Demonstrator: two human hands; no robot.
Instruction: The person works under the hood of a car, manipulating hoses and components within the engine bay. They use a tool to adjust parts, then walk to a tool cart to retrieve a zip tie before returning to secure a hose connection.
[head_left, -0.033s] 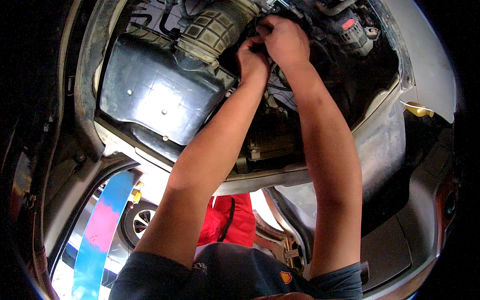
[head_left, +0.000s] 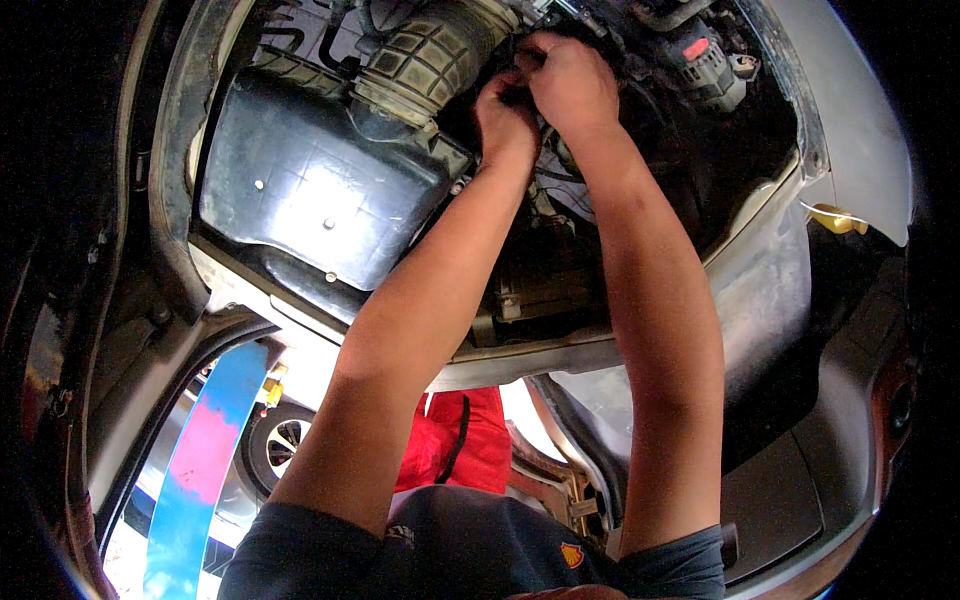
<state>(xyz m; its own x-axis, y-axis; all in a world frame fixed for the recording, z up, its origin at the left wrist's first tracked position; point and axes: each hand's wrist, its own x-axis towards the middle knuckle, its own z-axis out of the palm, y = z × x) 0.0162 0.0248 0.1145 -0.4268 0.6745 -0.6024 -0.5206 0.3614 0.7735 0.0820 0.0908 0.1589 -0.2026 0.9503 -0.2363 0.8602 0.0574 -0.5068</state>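
Observation:
Both of my arms reach up into an opening over a vehicle's engine parts. My left hand [head_left: 507,118] is closed beside the ribbed black air hose [head_left: 430,55], with its fingers curled toward the other hand. Pressed close against it, my right hand [head_left: 572,88] bends its fingers and thumb inward in a pinch. What the fingertips hold is hidden behind the hands and in dark shadow. Left of my left forearm lies the glossy black air filter box [head_left: 310,175], joined to the hose by a clamp.
A metal part with a red cap [head_left: 712,75] sits right of my hands. The pale metal rim [head_left: 540,362] of the opening curves under my forearms. Red fabric [head_left: 460,440], a blue and pink panel [head_left: 205,455] and a wheel [head_left: 285,440] show below.

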